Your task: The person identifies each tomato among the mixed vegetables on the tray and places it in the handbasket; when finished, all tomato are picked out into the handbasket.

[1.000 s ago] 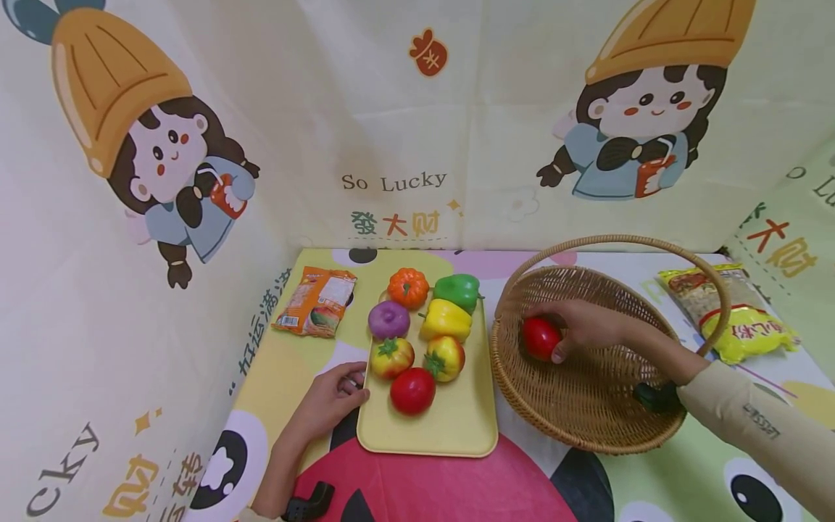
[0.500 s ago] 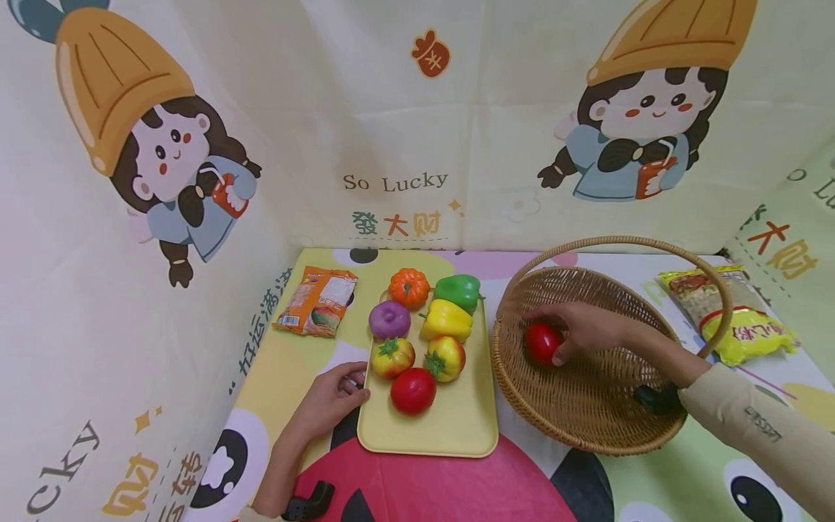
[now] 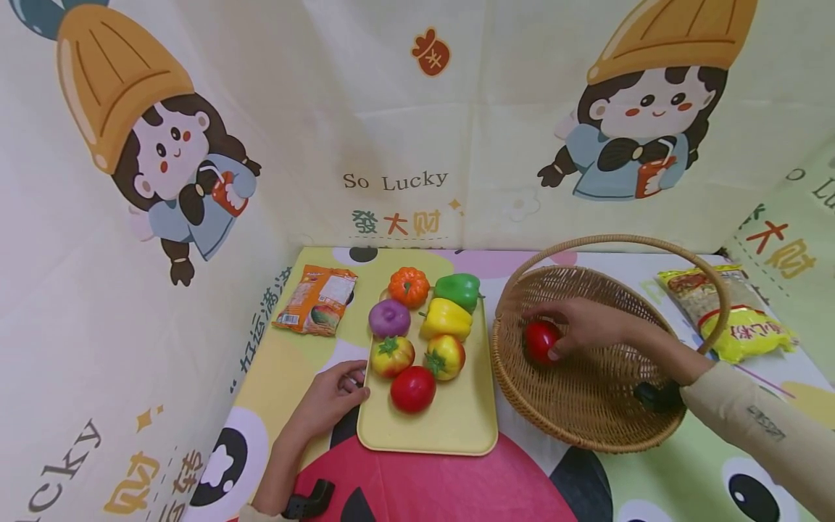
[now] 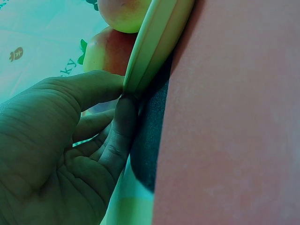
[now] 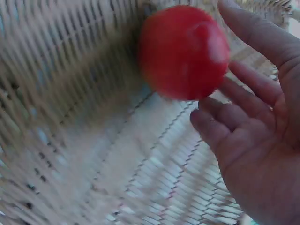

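Note:
My right hand (image 3: 583,330) reaches into a wicker basket (image 3: 587,428), beside a glossy red tomato (image 3: 540,341). In the right wrist view the tomato (image 5: 185,54) lies against the woven wall, with the thumb spread away and the loosely bent fingers at its edge. My left hand (image 3: 329,399) pinches the left rim of a pale yellow tray (image 3: 450,435); in the left wrist view the thumb lies over the rim and a finger under it. On the tray are another red tomato (image 3: 413,390), two red-and-yellow fruits with green tops, a yellow pepper (image 3: 446,319) and a purple onion (image 3: 389,319).
A green pepper (image 3: 458,291) and an orange pumpkin (image 3: 409,287) sit at the tray's far end. An orange snack packet (image 3: 317,301) lies left of the tray. Behind the basket's tall arched handle (image 3: 620,239), to the right, lies a yellow food bag (image 3: 730,312).
Within the basket, the red tomato and my right hand have shifted only very slightly. My left hand stays at the tray's rim, and the things on the tray keep their places.

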`<state>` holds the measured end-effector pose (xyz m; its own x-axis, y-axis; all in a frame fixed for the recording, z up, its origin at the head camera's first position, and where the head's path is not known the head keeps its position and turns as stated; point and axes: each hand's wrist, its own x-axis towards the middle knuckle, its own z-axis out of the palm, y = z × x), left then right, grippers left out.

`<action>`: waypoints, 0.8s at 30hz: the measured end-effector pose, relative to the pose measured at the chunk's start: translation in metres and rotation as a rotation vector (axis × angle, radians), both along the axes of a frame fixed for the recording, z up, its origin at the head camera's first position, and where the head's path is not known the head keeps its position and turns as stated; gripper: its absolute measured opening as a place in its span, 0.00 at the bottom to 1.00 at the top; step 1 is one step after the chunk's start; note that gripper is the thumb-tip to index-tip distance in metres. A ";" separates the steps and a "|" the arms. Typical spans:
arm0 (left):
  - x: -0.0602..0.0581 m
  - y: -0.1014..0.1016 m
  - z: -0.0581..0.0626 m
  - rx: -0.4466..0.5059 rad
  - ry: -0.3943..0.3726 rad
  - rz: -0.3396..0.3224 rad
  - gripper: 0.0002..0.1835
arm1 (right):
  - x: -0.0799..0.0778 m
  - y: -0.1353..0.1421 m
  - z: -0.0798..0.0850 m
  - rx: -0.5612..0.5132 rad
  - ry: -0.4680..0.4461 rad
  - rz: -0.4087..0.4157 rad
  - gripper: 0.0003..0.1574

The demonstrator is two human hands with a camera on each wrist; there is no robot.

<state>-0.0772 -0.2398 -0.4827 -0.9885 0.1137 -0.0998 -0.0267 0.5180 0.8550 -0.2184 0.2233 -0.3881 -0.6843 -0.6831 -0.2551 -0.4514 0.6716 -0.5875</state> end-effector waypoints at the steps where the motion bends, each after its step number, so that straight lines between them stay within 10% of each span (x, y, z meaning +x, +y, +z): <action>1: 0.000 0.000 0.000 -0.001 0.001 0.001 0.24 | 0.001 -0.001 0.003 0.001 0.018 -0.001 0.44; 8: 0.000 0.002 -0.001 -0.002 0.006 0.000 0.24 | 0.025 -0.014 0.045 0.008 0.191 -0.071 0.40; 15: 0.000 0.002 -0.001 -0.006 0.010 -0.003 0.24 | 0.086 -0.037 0.093 -0.121 0.319 -0.167 0.39; 24: 0.000 -0.001 0.002 -0.004 0.009 -0.008 0.25 | 0.157 -0.101 0.084 -0.320 0.468 -0.105 0.48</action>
<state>-0.0770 -0.2404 -0.4802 -0.9884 0.1215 -0.0909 -0.0144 0.5215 0.8531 -0.0613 0.1222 -0.3037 -0.7432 -0.5985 0.2992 -0.6523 0.5486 -0.5230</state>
